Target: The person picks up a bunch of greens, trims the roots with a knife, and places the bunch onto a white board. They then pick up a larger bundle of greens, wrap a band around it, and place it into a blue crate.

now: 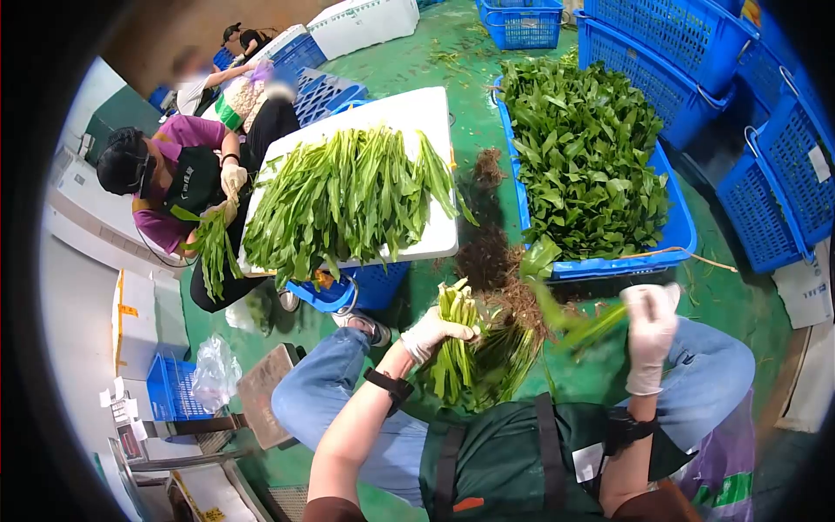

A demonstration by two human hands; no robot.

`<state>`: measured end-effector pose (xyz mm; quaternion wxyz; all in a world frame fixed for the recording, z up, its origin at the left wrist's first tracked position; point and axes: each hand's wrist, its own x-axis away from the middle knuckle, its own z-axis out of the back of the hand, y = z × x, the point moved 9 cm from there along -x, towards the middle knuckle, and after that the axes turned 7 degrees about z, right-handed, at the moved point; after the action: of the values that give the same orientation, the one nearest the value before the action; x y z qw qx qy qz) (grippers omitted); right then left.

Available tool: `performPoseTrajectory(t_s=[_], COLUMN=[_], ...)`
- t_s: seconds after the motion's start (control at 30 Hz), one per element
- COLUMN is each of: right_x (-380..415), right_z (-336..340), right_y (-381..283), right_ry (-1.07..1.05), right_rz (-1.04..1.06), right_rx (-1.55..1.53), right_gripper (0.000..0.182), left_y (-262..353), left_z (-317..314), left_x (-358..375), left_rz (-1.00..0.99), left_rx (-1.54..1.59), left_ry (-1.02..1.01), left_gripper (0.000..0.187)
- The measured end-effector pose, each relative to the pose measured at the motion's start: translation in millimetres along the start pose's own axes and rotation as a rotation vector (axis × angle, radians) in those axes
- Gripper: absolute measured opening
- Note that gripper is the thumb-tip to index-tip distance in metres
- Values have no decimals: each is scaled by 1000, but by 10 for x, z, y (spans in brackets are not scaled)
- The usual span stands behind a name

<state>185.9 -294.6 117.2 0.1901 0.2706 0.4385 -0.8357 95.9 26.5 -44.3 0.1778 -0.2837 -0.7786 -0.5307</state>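
A seated worker's gloved left hand (432, 333), arm bent upward, wraps its fingers around a bundle of greens (470, 352) above the lap, while the raised right hand (650, 335) pinches a single stalk (584, 326). Beyond, cut greens cover a white table (417, 113) beside a leaf-filled blue crate (683, 226).

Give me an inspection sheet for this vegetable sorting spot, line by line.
Surface: green floor with leaf scraps.
Job's things: bunch of stalks, roots showing; white board piled with leafy stalks; blue crate full of greens.
Clutter: plastic bag, stacked empty crates.
Grippers: left hand gloved, grips the bunch; right hand gloved, holds a leaf.
Cables: nothing seen.
Surroundings: co-worker sorting opposite.
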Motion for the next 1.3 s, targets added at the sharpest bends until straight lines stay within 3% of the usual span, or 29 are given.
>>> performPoseTrajectory(t_s=[0.07,0.1,0.13,0.2,0.27,0.33,0.37,0.43,0.47,0.53,0.57,0.6,0.7,0.73,0.77,0.8,0.83,0.87,0.93,1.0,1.03,1.07,1.13,1.2,1.23,1.27,1.3], right_x=[173,318,426,608,645,686,855,868,741,667,694,664,769,770,806,855,846,857,850,1039,932,845,893,859,822,818,812], right_z=[-498,-749,-904,-1171,-1245,-1265,-1400,-1440,-1322,-1227,-1216,-1171,-1149,-1160,-1197,-1252,-1297,-1329,-1449,-1629,-1599,-1555,-1657,-1742,-1746,-1719,-1725], right_y=[-200,-251,-344,-475,-578,-472,-302,-217,-313,-116,78,184,472,507,541,569,546,531,449,564,437,294,343,334,324,321,339], right_ry=[-288,-362,-383,-399,-289,-351,-401,-305,-252,-194,-236,-170,-79,-80,-86,-92,-78,-77,-216,-306,-373,-445,-493,-515,-508,-504,-500], right_rz=[-83,-156,-214,-241,-216,-413,-645,-602,-582,-604,-574,-599,-798,-796,-826,-859,-806,-810,-763,-805,-765,-725,-722,-758,-770,-785,-741], right_rx=[-135,-216,-214,-268,-329,-356,-545,-716,-772,-736,-627,-614,-646,-653,-661,-669,-686,-692,-670,-648,-592,-536,-518,-529,-528,-522,-512], right_gripper=[14,17,20,20,20,19,17,14,13,14,15,15,15,15,15,15,14,14,13,13,16,20,20,20,20,20,20], left_y=[140,182,197,170,41,-171,-181,64,229,962,1256,1455,2447,2761,3129,3395,3753,3969,4231,4347,4312,4176,3559,3180,3140,3172,3286], left_z=[-88,-187,-297,-452,-593,-640,-691,-794,-746,-727,-674,-524,20,269,466,980,908,1173,1841,2273,2507,2785,3501,3159,3187,3203,3212], left_x=[42,28,48,-13,-22,-40,-19,172,269,699,865,1014,1578,1691,1815,1926,2071,2070,1886,1510,1199,866,-52,-33,-27,13,75], left_rz=[-46,-91,-124,-228,-217,-18,-24,-69,-94,-318,-345,-170,-248,-310,-530,-380,-547,-376,-14,51,-9,-60,88,348,360,287,63], left_rx=[59,21,77,-132,-229,-80,-58,-68,-216,-195,-56,-150,-389,-466,-492,-792,-953,-1115,-1234,-1278,-1282,-1279,-1238,-1257,-1228,-1176,-1109], left_ry=[61,-6,-25,-44,-78,-215,-256,-249,-142,67,72,162,663,743,828,1135,1331,1518,1677,1576,1451,1327,1041,1164,1158,1122,1124], left_gripper=[42,54,71,83,86,88,87,85,85,61,63,75,34,32,28,26,27,28,42,69,86,105,126,129,130,129,126])
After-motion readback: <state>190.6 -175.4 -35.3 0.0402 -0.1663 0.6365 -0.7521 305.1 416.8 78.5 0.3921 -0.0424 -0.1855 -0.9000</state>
